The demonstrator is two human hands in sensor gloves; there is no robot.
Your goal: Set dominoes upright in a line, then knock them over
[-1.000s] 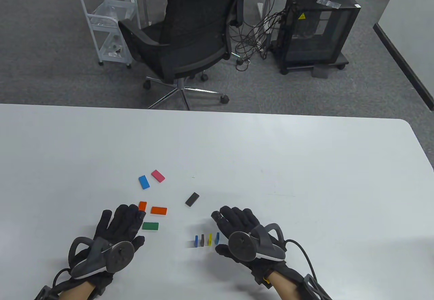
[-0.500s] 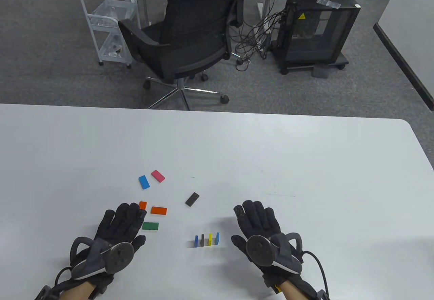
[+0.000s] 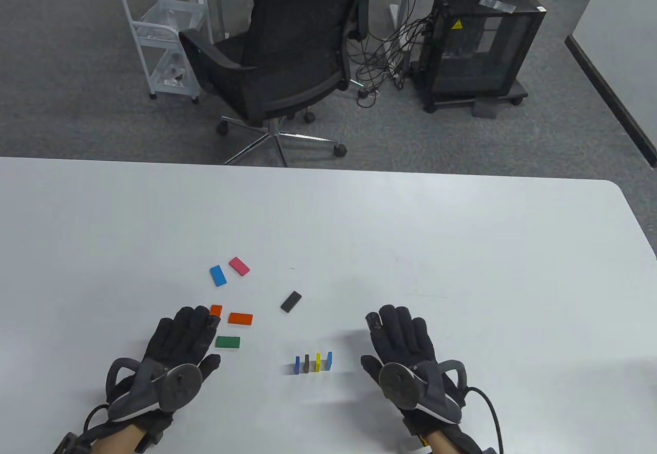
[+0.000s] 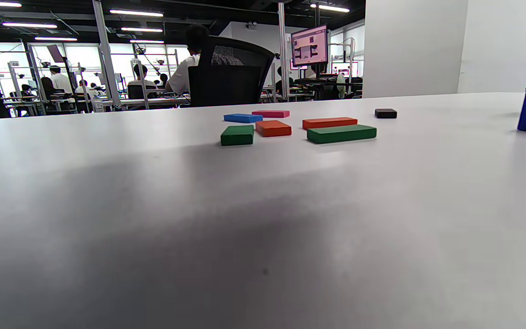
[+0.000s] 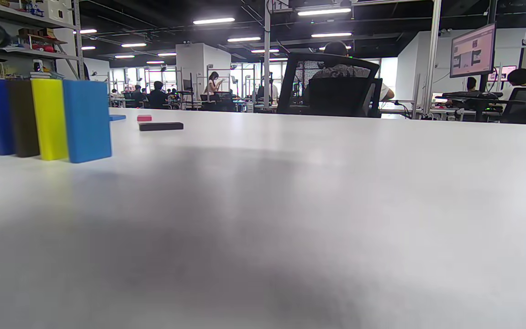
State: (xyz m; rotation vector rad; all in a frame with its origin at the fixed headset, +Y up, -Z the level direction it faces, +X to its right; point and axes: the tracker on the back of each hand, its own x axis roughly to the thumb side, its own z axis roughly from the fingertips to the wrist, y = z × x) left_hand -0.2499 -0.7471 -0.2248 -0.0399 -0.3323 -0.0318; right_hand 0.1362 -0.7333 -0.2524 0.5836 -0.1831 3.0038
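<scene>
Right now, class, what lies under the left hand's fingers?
An orange domino pokes out from beneath the left hand; the left wrist view also shows a short green domino there. Whether fingers touch either is hidden.

We can read no text; we only make out a yellow warning triangle sign (image 3: 456, 24) on the black cabinet (image 3: 480, 48).

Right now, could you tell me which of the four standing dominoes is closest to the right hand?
The light blue domino, at the right end of the standing row. The yellow, dark grey and dark blue ones stand progressively farther from the right hand.
</scene>
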